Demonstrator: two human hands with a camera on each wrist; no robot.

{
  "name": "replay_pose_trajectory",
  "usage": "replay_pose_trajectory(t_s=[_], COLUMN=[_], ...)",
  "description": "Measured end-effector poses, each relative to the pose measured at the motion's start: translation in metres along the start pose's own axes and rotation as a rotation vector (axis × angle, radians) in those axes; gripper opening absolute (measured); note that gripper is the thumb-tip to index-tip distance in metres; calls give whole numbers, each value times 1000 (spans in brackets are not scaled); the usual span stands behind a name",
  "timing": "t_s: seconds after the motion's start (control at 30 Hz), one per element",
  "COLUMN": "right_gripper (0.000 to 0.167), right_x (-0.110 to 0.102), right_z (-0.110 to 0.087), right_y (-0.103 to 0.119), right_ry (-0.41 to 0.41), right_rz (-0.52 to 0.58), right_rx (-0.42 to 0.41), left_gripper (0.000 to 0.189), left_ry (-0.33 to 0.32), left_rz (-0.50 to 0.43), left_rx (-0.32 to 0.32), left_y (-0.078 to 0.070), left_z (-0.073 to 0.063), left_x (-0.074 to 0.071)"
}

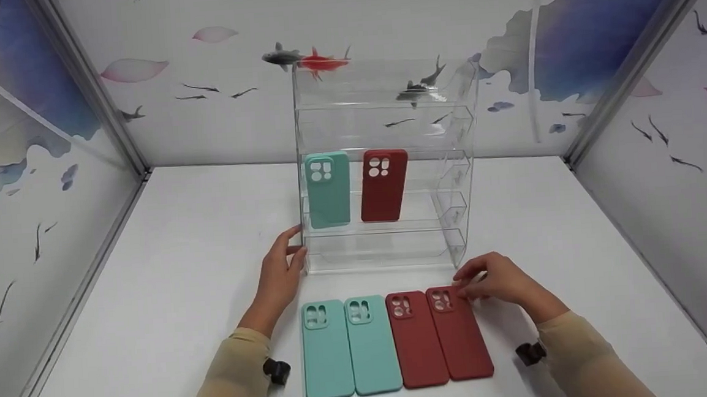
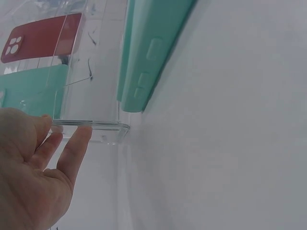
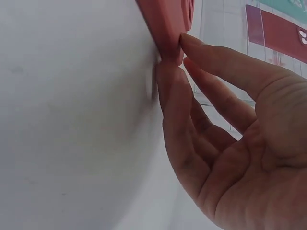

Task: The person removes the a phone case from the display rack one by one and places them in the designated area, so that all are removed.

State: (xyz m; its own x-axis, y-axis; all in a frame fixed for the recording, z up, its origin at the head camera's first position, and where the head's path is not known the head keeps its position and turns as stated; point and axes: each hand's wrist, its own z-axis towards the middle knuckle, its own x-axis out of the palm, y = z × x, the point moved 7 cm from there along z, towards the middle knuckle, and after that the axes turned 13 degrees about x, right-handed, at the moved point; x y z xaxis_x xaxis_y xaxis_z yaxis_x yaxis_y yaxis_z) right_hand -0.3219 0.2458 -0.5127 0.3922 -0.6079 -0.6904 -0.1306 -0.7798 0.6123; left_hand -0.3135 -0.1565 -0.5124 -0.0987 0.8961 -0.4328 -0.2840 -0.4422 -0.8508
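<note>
My right hand [image 1: 498,278] pinches the top right corner of the rightmost red phone case [image 1: 463,342], the thumb on its upper face and a finger beneath. In the right wrist view, that red case [image 3: 165,24] shows at the fingertips. My left hand [image 1: 279,280] rests its extended fingertips against the left side of the clear acrylic display rack [image 1: 387,240]. Seen from the left wrist, the fingertips [image 2: 79,136] touch the rack's lower side edge. Beside the gripped case lie another red phone case [image 1: 421,351] and two teal phone cases [image 1: 328,359] [image 1: 375,353], side by side.
A teal phone case [image 1: 329,197] and a red phone case [image 1: 384,190] stand on a lower tier of the rack. White walls [image 1: 214,127] printed with fish and leaves enclose the white table [image 1: 207,219] at the back and sides.
</note>
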Motion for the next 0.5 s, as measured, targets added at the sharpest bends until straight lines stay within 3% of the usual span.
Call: replay_pose_trajectory(t_s=[0.23, 0.5], right_gripper=[22, 16], right_x=[-4, -22], right_z=[-2, -11], right_y=[29, 78], right_ry=[-112, -267], right_rz=[-15, 73], right_rx=[-108, -266], left_gripper=[49, 49], left_ry=[-4, -7], left_rz=[-10, -16], left_rx=[6, 2], left_y=[1, 0], left_z=[-1, 0], left_x=[1, 1])
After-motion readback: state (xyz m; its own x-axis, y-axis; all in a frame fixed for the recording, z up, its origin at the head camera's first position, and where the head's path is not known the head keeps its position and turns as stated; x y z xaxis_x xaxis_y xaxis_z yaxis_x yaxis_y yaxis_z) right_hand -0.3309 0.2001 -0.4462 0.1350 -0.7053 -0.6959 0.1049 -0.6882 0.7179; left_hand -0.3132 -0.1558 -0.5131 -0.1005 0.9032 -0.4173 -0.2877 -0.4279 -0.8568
